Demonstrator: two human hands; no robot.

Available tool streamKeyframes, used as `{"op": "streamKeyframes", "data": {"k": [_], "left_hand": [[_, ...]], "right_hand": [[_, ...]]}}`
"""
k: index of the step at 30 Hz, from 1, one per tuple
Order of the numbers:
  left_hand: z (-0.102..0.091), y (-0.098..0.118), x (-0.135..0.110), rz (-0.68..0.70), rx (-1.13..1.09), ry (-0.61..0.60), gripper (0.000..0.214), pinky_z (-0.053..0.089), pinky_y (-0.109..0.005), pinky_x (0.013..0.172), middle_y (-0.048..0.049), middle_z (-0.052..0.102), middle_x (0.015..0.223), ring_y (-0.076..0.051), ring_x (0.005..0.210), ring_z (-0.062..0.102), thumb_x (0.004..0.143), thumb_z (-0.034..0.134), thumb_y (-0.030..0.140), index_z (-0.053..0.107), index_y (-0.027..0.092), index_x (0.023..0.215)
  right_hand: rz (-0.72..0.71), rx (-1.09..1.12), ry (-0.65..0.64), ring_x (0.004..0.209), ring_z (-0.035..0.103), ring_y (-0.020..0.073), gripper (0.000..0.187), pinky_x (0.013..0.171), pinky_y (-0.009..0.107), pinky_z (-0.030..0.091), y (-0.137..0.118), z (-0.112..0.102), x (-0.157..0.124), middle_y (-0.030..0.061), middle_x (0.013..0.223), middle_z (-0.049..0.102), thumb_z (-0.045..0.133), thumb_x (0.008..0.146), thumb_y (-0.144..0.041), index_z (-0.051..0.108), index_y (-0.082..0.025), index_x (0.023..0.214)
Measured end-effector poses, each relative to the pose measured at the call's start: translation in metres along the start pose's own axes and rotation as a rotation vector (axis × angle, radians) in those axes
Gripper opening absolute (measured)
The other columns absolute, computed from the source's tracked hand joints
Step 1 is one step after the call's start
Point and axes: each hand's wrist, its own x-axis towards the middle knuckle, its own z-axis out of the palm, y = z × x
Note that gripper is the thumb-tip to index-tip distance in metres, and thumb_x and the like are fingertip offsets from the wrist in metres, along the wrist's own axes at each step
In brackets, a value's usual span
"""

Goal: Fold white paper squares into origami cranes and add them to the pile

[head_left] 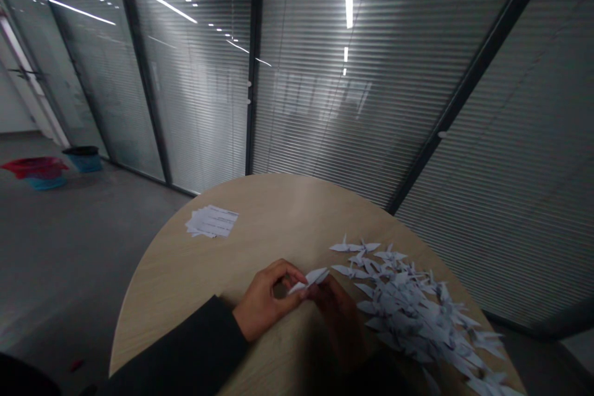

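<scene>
A small, pointed, folded white paper piece (317,276) sits between both hands over the round, pale wood-grain table (278,210), presumably so either hand can reach its folds. Loose printed white paper sheets (212,221) lie farther left, likely apart to keep them from mixing with the heaped folded white paper cranes (417,309) at right. The left hand (260,303) pinches the piece between thumb and fingers; the shadowed right hand (338,309) meets its other end, its grip too dark to judge.
</scene>
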Motion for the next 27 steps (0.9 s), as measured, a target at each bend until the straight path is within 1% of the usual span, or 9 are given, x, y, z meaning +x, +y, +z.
{"op": "streamKeyframes", "data": {"k": [3,7,11,14,16,20,23,27], "left_hand": [[0.001,0.0,0.0,-0.003,0.02,0.015,0.02,0.045,-0.028,0.069,-0.0041,0.065,0.082,-0.017,0.074,0.057,0.07,0.076,0.029,0.067,0.017,0.084],[0.001,-0.002,0.0,-0.016,0.003,0.046,0.016,0.044,-0.027,0.068,-0.0043,0.065,0.077,-0.017,0.073,0.057,0.076,0.072,0.031,0.069,0.017,0.079],[0.002,-0.006,0.002,-0.103,-0.127,0.073,0.018,0.043,-0.026,0.065,-0.0026,0.064,0.072,-0.016,0.069,0.057,0.072,0.075,0.032,0.067,0.016,0.077],[0.003,-0.01,0.004,-0.142,-0.245,0.097,0.026,0.043,-0.026,0.065,-0.0009,0.064,0.071,-0.015,0.067,0.057,0.068,0.078,0.032,0.063,0.016,0.082],[0.003,-0.011,0.004,-0.153,-0.271,0.101,0.03,0.043,-0.026,0.065,-0.0003,0.063,0.07,-0.014,0.067,0.057,0.066,0.079,0.033,0.061,0.016,0.083],[0.003,-0.012,0.004,-0.176,-0.215,0.058,0.023,0.043,-0.026,0.064,-0.0005,0.062,0.07,-0.014,0.067,0.056,0.07,0.075,0.03,0.063,0.016,0.083],[0.003,-0.011,0.003,-0.163,-0.125,0.021,0.019,0.043,-0.026,0.066,-0.0008,0.063,0.071,-0.015,0.068,0.056,0.073,0.072,0.027,0.067,0.015,0.088],[0.003,-0.009,0.002,-0.128,0.008,-0.008,0.025,0.044,-0.026,0.068,-0.003,0.065,0.077,-0.017,0.072,0.057,0.076,0.07,0.034,0.071,0.017,0.093]], "right_hand": [[-0.015,-0.044,0.021,0.068,0.066,0.0207,0.032,0.062,0.028,0.051,-0.004,-0.001,0.0,0.0019,0.071,0.069,0.058,0.077,-0.053,0.064,-0.022,0.077],[-0.01,-0.071,0.004,0.071,0.067,0.0205,0.03,0.065,0.028,0.051,-0.01,-0.001,-0.002,0.0015,0.074,0.07,0.057,0.08,-0.051,0.064,-0.023,0.078],[-0.015,-0.069,0.001,0.072,0.068,0.0208,0.03,0.066,0.028,0.052,-0.011,0.0,-0.002,0.002,0.075,0.071,0.057,0.08,-0.051,0.065,-0.022,0.081],[-0.03,-0.076,-0.015,0.073,0.068,0.0209,0.031,0.065,0.028,0.053,-0.01,0.002,-0.001,0.0028,0.077,0.072,0.057,0.081,-0.051,0.066,-0.022,0.083],[-0.041,-0.065,-0.007,0.072,0.068,0.0208,0.031,0.064,0.027,0.053,-0.01,0.002,-0.002,0.0029,0.076,0.072,0.057,0.08,-0.052,0.065,-0.022,0.082],[-0.024,-0.125,0.044,0.069,0.067,0.0205,0.031,0.063,0.027,0.052,-0.014,0.001,-0.003,0.0018,0.072,0.07,0.055,0.079,-0.054,0.063,-0.023,0.076],[-0.021,-0.16,0.06,0.066,0.066,0.0205,0.03,0.061,0.027,0.051,-0.016,0.0,-0.002,0.0013,0.068,0.069,0.054,0.079,-0.052,0.063,-0.024,0.075],[-0.051,-0.18,0.067,0.064,0.064,0.0204,0.026,0.061,0.027,0.05,-0.016,-0.001,-0.002,0.0011,0.065,0.067,0.057,0.078,-0.048,0.062,-0.024,0.069]]}}
